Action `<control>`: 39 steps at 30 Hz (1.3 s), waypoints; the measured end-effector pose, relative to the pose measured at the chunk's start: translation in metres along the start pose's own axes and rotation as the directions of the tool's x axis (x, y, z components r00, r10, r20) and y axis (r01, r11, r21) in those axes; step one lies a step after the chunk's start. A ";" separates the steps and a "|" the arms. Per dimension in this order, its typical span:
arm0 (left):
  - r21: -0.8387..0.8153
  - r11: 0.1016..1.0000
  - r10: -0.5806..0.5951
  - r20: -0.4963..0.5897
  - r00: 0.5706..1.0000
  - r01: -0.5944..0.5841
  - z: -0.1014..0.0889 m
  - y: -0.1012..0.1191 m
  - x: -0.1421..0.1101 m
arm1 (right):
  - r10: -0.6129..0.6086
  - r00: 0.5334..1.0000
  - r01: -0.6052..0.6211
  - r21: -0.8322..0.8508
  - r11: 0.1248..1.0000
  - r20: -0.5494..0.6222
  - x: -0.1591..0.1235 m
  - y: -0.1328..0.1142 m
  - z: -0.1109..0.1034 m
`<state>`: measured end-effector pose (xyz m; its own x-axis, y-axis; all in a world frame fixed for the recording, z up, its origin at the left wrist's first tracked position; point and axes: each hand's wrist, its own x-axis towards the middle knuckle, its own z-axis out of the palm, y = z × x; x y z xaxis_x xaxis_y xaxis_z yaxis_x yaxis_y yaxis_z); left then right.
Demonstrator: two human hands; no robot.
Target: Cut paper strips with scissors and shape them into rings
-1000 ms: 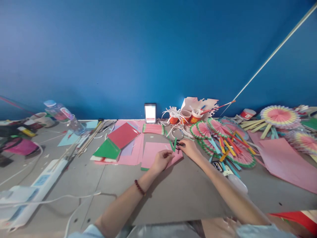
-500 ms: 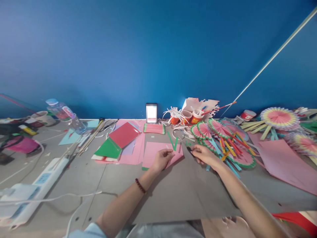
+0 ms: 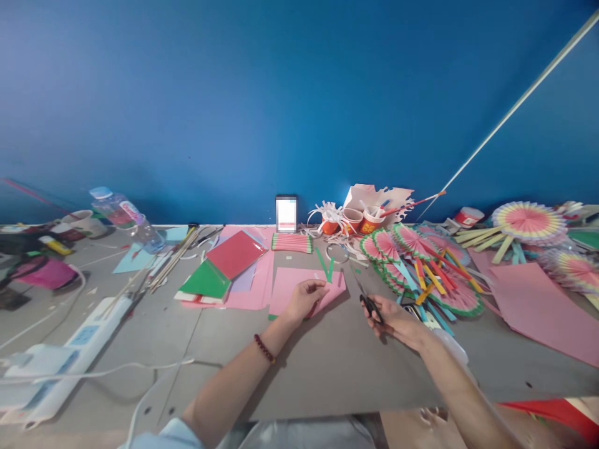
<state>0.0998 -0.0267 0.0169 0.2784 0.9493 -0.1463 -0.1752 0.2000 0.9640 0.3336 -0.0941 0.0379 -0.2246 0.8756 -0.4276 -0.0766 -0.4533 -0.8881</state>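
Note:
My left hand (image 3: pixel 306 299) pinches the lifted edge of a pink paper sheet (image 3: pixel 287 284), fingers closed. At the right corner of that sheet, two narrow green paper strips (image 3: pixel 330 271) stand up in a V shape beside my fingertips. To the right of the paper, my right hand (image 3: pixel 393 321) is closed around the black handles of a pair of scissors (image 3: pixel 372 308). Their blades point away from me, apart from the paper. A small green scrap (image 3: pixel 358 271) lies beyond the scissors.
Red and green paper packs (image 3: pixel 236 254) lie to the left. Watermelon-patterned paper fans (image 3: pixel 393 246) and coloured strips crowd the right, near several paper cups (image 3: pixel 372 221). A phone (image 3: pixel 286 214) leans on the blue wall. A power strip (image 3: pixel 84 340) and cables lie left.
My right hand has drawn the scissors away from the green strips, rightward and toward me. A small green scrap now lies on the table. The left hand stays on the pink paper.

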 end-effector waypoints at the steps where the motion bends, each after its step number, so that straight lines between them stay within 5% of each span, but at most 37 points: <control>1: -0.013 1.000 -0.014 0.004 1.000 0.014 -0.001 0.000 0.000 | 0.002 1.000 -0.002 -0.029 1.000 0.002 0.000 0.001 -0.001; 12: -0.103 0.993 -0.048 0.021 0.999 0.050 -0.002 -0.002 0.004 | 0.088 0.996 -0.079 -0.345 0.935 0.011 0.006 -0.002 -0.013; 27: -0.014 0.999 -0.046 0.046 0.998 0.047 -0.001 0.007 -0.002 | 0.129 0.991 -0.107 -0.442 0.891 0.020 0.007 -0.028 -0.024; 39: 0.035 0.999 -0.019 0.068 0.998 0.017 -0.001 -0.002 0.001 | 0.181 0.983 -0.155 -0.480 0.864 0.008 0.018 -0.025 -0.030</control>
<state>0.0997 -0.0259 0.0144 0.3450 0.9267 -0.1493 -0.1376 0.2073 0.9686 0.3607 -0.0622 0.0476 -0.2426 0.7775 -0.5802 0.4347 -0.4476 -0.7815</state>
